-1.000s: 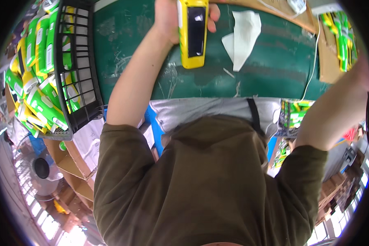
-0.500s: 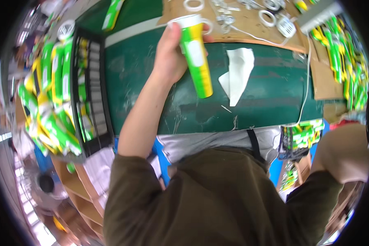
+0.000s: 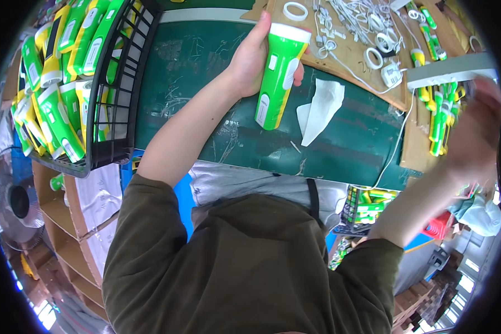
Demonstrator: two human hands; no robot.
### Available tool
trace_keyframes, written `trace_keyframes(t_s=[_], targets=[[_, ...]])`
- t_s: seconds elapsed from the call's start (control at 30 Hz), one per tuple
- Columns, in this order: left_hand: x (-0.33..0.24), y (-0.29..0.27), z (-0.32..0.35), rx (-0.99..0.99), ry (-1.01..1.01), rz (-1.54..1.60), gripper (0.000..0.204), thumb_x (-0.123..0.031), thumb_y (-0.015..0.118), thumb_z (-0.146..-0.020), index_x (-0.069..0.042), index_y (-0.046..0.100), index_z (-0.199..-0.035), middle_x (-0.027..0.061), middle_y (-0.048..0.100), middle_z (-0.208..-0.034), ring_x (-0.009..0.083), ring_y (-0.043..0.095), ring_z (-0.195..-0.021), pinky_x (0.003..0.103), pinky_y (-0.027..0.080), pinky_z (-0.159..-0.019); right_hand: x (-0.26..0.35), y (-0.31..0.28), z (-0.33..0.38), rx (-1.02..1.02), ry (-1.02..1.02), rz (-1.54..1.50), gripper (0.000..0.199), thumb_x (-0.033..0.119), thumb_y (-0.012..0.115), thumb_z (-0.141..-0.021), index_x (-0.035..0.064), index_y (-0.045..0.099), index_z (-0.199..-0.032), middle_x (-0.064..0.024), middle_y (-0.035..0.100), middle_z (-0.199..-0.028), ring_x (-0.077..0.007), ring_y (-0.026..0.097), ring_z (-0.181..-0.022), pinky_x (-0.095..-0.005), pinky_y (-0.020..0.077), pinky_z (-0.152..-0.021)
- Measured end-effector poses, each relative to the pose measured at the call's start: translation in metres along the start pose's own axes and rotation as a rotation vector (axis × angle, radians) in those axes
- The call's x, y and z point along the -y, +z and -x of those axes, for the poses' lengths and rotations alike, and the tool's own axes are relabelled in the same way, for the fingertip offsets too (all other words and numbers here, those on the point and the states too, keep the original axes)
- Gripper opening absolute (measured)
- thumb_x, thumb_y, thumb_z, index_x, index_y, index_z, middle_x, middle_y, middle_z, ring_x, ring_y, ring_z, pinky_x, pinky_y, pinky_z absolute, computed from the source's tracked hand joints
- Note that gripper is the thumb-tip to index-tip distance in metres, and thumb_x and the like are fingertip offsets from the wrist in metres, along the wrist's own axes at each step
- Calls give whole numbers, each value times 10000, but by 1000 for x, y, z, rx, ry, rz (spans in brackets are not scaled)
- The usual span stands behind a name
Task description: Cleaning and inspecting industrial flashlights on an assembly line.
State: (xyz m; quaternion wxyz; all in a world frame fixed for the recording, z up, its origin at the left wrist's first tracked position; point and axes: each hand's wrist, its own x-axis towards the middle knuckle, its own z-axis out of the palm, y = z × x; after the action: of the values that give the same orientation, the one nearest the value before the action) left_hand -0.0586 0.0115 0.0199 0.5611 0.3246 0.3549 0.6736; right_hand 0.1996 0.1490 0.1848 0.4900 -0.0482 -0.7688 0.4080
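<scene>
My left hand is wrapped round a green and yellow flashlight with a white rim, held above the green tabletop, head end pointing away from me. A switch and a pale oval patch show on its body. Beside it on the table lies a folded white cloth or paper. Far to the right my right hand is raised by a grey-white bar, close to a group of green and yellow flashlights. Motion smears its fingers, so what it holds, if anything, is hidden.
A black plastic crate full of flashlights stands at the left. On a brown board at the back lie white rings, tangled white cables and a white plug adapter. A cable hangs across the table's right end.
The flashlight has been turned in my left hand, so its green side with the switch now shows. My right hand has come into view at the right. The whole view has shifted.
</scene>
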Motion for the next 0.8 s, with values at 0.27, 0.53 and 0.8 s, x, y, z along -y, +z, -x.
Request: trace_keyframes(t_s=[0.27,0.53,0.8], targets=[[16,-12,8,154,-70,95,635,-491,458,-935,-22,362,-1352,133,577,-1073,246,653,-856,344,525,-754,-118,143,56,161,495,-185,293,132,681,-859,74,407,-776,-150,675,-993,-158,613,-927,-308,503,-830],[24,0,6,161,0,-134,923,-42,691,-806,-46,42,-1462,176,469,-1311,232,623,-1023,354,500,-895,-146,124,69,-28,554,-648,352,173,652,-894,114,334,-757,-187,617,-1096,-169,613,-936,-307,525,-790],[22,-9,-1,30,-81,172,496,-348,410,-995,-85,306,-1403,133,529,-1224,212,597,-960,360,501,-853,-160,68,61,293,549,897,303,166,723,-799,-34,643,-1013,-122,686,-846,-121,579,-710,-249,466,-645]])
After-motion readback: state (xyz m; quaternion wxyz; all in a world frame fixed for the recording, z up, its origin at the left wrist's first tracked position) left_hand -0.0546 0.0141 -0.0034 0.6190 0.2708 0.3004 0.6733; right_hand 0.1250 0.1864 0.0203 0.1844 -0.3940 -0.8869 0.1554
